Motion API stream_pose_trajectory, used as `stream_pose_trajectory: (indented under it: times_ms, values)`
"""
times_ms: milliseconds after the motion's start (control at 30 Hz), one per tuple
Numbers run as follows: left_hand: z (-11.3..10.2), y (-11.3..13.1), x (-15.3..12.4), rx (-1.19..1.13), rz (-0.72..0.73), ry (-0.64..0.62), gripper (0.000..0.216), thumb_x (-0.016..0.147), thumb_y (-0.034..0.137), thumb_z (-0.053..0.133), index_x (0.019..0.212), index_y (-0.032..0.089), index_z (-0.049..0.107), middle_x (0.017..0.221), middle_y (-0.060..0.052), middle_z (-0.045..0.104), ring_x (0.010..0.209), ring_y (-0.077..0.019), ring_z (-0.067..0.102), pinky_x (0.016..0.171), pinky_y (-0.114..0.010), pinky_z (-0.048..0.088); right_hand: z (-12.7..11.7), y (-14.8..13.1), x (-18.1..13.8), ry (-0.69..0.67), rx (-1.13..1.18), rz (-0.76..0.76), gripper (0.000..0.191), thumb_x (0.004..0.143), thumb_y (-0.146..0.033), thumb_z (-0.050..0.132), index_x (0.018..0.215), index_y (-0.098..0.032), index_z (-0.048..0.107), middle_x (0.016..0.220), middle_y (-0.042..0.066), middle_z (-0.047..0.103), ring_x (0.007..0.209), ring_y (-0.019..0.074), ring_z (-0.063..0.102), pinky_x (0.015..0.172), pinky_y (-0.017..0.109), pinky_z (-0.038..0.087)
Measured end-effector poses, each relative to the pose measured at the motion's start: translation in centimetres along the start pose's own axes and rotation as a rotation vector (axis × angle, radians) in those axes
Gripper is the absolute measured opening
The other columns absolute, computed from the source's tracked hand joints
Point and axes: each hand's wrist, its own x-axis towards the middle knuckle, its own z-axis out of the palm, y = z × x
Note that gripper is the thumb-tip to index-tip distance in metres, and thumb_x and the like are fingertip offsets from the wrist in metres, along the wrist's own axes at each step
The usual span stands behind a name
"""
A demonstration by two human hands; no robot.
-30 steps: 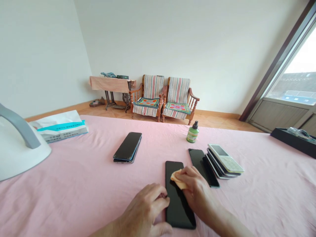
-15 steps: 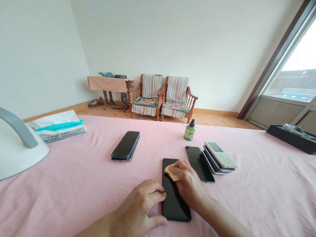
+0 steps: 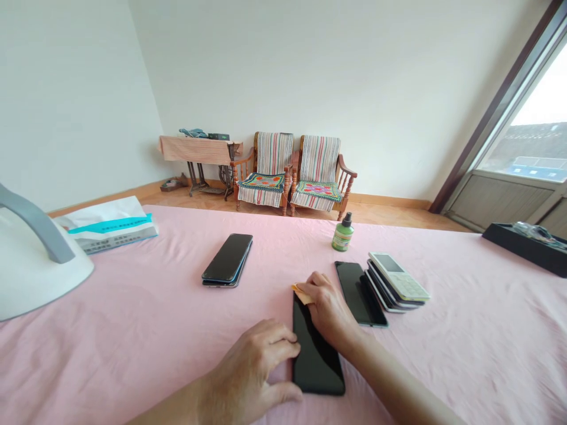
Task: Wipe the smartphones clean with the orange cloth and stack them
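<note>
A black smartphone [image 3: 316, 367] lies screen up on the pink cloth, in front of me. At its left edge rests my left hand [image 3: 259, 369], fingertips against the side and thumb apart near the lower corner, not wrapped round it. My right hand [image 3: 331, 316] is closed on a small yellow-orange wiping cloth [image 3: 303, 295], pressed to the phone's top left corner. Part of the screen is hidden under that hand. Just right of it lies another dark phone [image 3: 358, 292], beside a stack of phones topped by a white keypad phone [image 3: 398, 276].
Two stacked phones [image 3: 228, 258] lie left of centre. A green spray bottle [image 3: 342, 232] stands toward the far edge of the pink tablecloth [image 3: 146, 330]. At left are a white appliance with a grey handle [image 3: 57, 254] and a tissue pack [image 3: 117, 224]; a black box [image 3: 527, 248] sits far right.
My right hand has slid the cloth up and slightly left, to the phone's top left corner. My left hand stays at the phone's edge. The whole view has shifted slightly.
</note>
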Motion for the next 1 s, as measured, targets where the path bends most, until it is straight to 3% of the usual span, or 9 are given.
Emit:
stream_pose_trajectory:
  times_ms: [167, 300, 467, 633, 767, 900, 1000]
  values:
    - [-0.2, 0.2, 0.1, -0.021, -0.033, -0.022, 0.044, 0.064, 0.027, 0.085, 0.102, 0.021, 0.064, 0.103, -0.003, 0.062, 0.098, -0.023, 0.057, 0.089, -0.037, 0.047, -0.3, -2.1, -4.3, -0.065, 0.105, -0.031, 0.025, 0.085, -0.001, 0.048, 0.082, -0.019, 0.065, 0.085, 0.005, 0.056, 0.081, 0.018, 0.052, 0.071, 0.029, 0.044]
    - [-0.5, 0.5, 0.3, -0.035, -0.17, 0.009, 0.05, 0.055, 0.025, 0.088, 0.095, 0.019, 0.058, 0.098, -0.001, 0.059, 0.093, -0.0229, 0.055, 0.083, -0.038, 0.048, -1.0, -2.6, -6.6, -0.112, 0.173, -0.065, 0.029, 0.081, 0.001, 0.052, 0.09, -0.021, 0.067, 0.089, 0.005, 0.059, 0.083, 0.0191, 0.054, 0.071, 0.03, 0.044]
    - [-0.8, -0.3, 0.5, -0.019, -0.176, 0.022, 0.084, 0.048, 0.041, 0.089, 0.122, 0.022, 0.053, 0.118, -0.007, 0.055, 0.109, -0.0288, 0.049, 0.096, -0.046, 0.041, -1.1, -0.6, -6.0, 0.036, 0.135, 0.047, 0.03, 0.086, -0.005, 0.049, 0.096, -0.024, 0.069, 0.088, 0.004, 0.059, 0.085, 0.0197, 0.056, 0.075, 0.032, 0.045]
    - [-1.1, -1.1, 0.8, -0.003, -0.102, -0.039, 0.081, 0.061, 0.054, 0.077, 0.131, 0.023, 0.051, 0.13, -0.01, 0.052, 0.117, -0.032, 0.045, 0.102, -0.05, 0.034, -1.2, -0.4, -7.1, 0.062, 0.17, 0.121, 0.03, 0.084, -0.007, 0.047, 0.099, -0.022, 0.068, 0.088, 0.005, 0.059, 0.08, 0.0176, 0.059, 0.07, 0.027, 0.047]
    - [-1.3, -1.5, 0.9, 0.018, -0.111, -0.036, 0.086, 0.06, 0.06, 0.076, 0.133, 0.021, 0.05, 0.135, -0.012, 0.051, 0.121, -0.0328, 0.043, 0.103, -0.051, 0.033, -1.2, -1.3, -7.5, 0.078, 0.207, 0.114, 0.029, 0.082, -0.006, 0.05, 0.097, -0.022, 0.069, 0.086, 0.004, 0.06, 0.078, 0.0173, 0.06, 0.068, 0.026, 0.047]
    - [-1.4, -2.4, 1.0, 0.063, -0.133, -0.021, 0.091, 0.058, 0.063, 0.075, 0.132, 0.018, 0.05, 0.14, -0.015, 0.045, 0.127, -0.0348, 0.038, 0.105, -0.053, 0.029, -0.7, -1.0, -5.4, 0.063, 0.267, 0.13, 0.029, 0.083, -0.006, 0.051, 0.092, -0.023, 0.071, 0.079, 0.002, 0.059, 0.073, 0.0154, 0.059, 0.065, 0.025, 0.045]
    - [-1.3, -2.9, 1.1, 0.055, -0.132, 0.003, 0.097, 0.059, 0.06, 0.076, 0.138, 0.017, 0.041, 0.138, -0.016, 0.047, 0.125, -0.0341, 0.041, 0.105, -0.053, 0.03, -0.2, -0.6, -3.6, 0.024, 0.244, 0.06, 0.03, 0.082, -0.005, 0.054, 0.092, -0.026, 0.073, 0.08, 0.002, 0.061, 0.077, 0.0164, 0.058, 0.07, 0.028, 0.044]
